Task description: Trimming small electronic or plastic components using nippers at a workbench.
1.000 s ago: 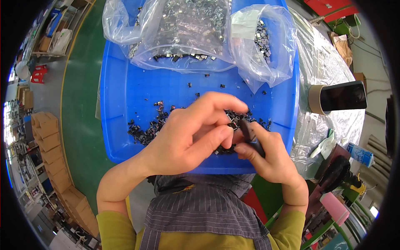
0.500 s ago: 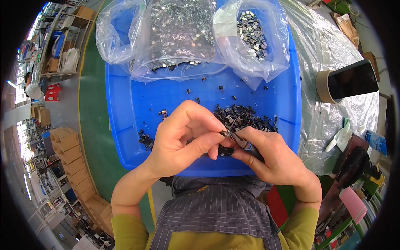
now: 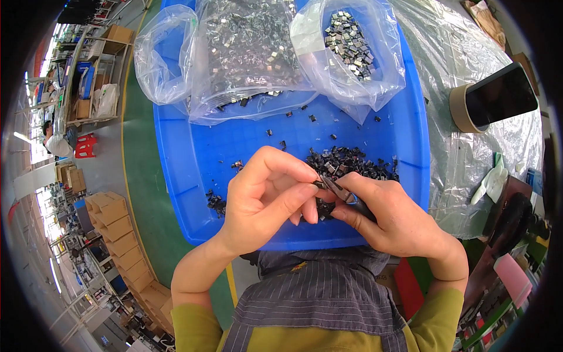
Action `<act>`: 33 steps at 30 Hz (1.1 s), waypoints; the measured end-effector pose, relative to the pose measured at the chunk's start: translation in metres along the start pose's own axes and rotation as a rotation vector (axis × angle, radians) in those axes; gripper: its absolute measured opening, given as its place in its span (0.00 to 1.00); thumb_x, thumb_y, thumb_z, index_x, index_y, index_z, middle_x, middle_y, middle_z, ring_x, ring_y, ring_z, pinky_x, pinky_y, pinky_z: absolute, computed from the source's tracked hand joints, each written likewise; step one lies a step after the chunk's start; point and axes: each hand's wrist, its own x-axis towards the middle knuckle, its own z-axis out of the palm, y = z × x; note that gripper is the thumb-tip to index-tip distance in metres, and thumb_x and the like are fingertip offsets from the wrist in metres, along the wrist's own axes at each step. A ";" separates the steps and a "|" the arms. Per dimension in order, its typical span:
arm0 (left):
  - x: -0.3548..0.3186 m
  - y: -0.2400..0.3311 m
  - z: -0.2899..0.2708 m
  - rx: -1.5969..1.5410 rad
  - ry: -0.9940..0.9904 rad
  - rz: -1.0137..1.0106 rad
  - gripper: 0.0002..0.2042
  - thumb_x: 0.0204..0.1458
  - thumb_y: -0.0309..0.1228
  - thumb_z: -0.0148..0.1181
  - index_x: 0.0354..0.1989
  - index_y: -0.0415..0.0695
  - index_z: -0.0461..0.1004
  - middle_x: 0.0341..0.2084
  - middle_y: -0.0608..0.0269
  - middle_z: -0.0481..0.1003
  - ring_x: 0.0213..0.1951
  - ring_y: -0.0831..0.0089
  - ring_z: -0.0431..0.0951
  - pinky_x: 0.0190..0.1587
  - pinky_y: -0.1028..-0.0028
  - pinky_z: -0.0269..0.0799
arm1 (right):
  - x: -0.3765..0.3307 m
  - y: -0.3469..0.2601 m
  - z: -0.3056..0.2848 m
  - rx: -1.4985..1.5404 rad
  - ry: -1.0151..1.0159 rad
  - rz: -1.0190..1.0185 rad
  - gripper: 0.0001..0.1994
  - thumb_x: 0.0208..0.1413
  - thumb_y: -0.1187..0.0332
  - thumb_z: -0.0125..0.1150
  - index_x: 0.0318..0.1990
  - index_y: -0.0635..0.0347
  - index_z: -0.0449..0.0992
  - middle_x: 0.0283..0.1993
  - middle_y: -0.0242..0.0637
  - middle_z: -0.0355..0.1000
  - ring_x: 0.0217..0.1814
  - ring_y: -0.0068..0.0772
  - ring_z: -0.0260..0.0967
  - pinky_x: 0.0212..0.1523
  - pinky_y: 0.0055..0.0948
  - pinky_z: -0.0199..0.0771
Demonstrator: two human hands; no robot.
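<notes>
Above the near part of a blue bin (image 3: 264, 234), my left hand (image 3: 264, 196) pinches a tiny dark metal part (image 3: 319, 183) between thumb and forefinger. My right hand (image 3: 393, 214) is closed round the dark handles of pliers or cutters (image 3: 341, 191). Their jaws meet the small part at my left fingertips; whether they grip it or only touch it I cannot tell. Beneath and beyond the tool lies a heap of small black and metallic parts (image 3: 358, 164), partly hidden by my hands. A smaller pile (image 3: 216, 202) shows left of my left wrist.
Clear plastic bags lie at the bin's far side: one with small silvery parts (image 3: 350, 47), a middle one (image 3: 246, 53) full of pieces, and another (image 3: 161, 64) at left. On the right, a phone (image 3: 501, 97) rests in a tape roll (image 3: 463, 108), near a white glove (image 3: 491, 182).
The whole view has shifted slightly, moving the bin and my arms a little rightward in the picture. Both hands keep their holds, the tool's jaws staying at the left fingertips.
</notes>
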 end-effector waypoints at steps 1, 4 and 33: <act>0.000 -0.001 -0.001 -0.008 -0.010 0.004 0.05 0.57 0.18 0.52 0.39 0.38 0.64 0.33 0.49 0.74 0.22 0.72 0.77 0.19 0.81 0.70 | 0.000 0.001 0.000 0.008 -0.006 -0.016 0.11 0.55 0.73 0.58 0.45 0.65 0.67 0.36 0.51 0.70 0.41 0.58 0.69 0.37 0.45 0.69; 0.000 -0.003 -0.002 -0.020 -0.017 0.026 0.05 0.57 0.18 0.52 0.40 0.38 0.64 0.32 0.48 0.74 0.19 0.74 0.75 0.17 0.82 0.67 | 0.000 0.000 0.000 0.000 -0.008 -0.027 0.12 0.55 0.73 0.58 0.45 0.65 0.67 0.36 0.51 0.70 0.41 0.58 0.69 0.38 0.45 0.69; -0.002 -0.010 0.004 1.202 0.122 0.716 0.11 0.46 0.17 0.63 0.38 0.33 0.71 0.25 0.55 0.77 0.20 0.65 0.75 0.19 0.73 0.68 | 0.000 0.001 0.003 -0.031 0.010 -0.011 0.15 0.56 0.69 0.59 0.47 0.66 0.66 0.30 0.58 0.71 0.34 0.63 0.69 0.30 0.48 0.67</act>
